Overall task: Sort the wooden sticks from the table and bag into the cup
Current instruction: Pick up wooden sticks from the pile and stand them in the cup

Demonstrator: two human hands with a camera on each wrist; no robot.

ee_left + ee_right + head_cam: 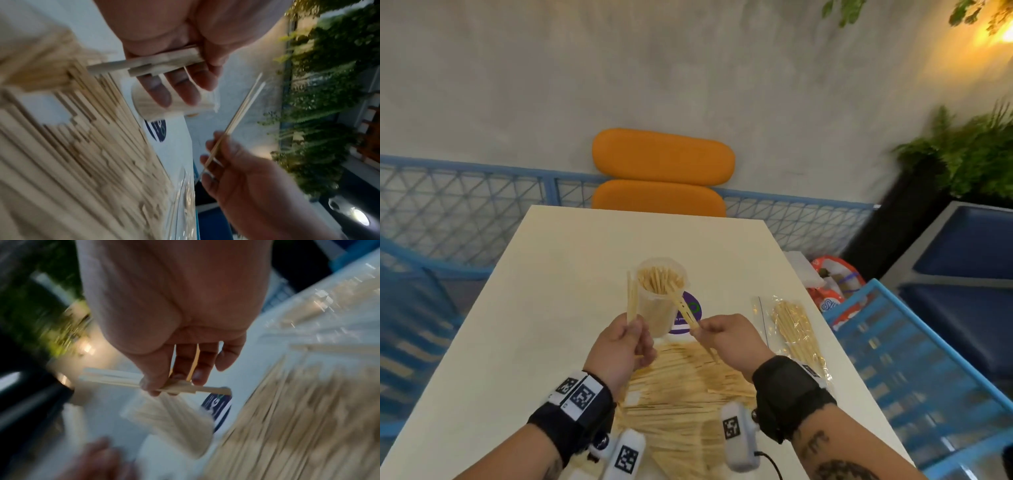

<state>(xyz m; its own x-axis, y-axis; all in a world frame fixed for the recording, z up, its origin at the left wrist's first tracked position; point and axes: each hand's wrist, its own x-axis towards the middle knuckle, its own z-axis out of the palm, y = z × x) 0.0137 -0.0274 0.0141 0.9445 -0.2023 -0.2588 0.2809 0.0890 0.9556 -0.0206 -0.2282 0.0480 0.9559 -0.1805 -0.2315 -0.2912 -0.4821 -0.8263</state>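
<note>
A clear plastic cup [659,308] with several wooden sticks in it stands at the table's middle. My left hand [631,334] grips a few sticks [632,298] upright just left of the cup. My right hand [705,330] pinches a few sticks [686,310] that slant up toward the cup's rim from the right. A broad pile of loose sticks [681,394] lies on the table under both wrists. In the left wrist view my left hand's fingers [185,84] curl round flat sticks [164,61] in front of the cup [205,104]. The right wrist view shows thumb and fingers pinching sticks [115,379].
A clear zip bag of sticks [796,329] lies at the right of the white table [551,291]. A purple round sticker [690,313] sits behind the cup. An orange chair [662,171] stands at the far edge, a blue crate [911,359] at the right.
</note>
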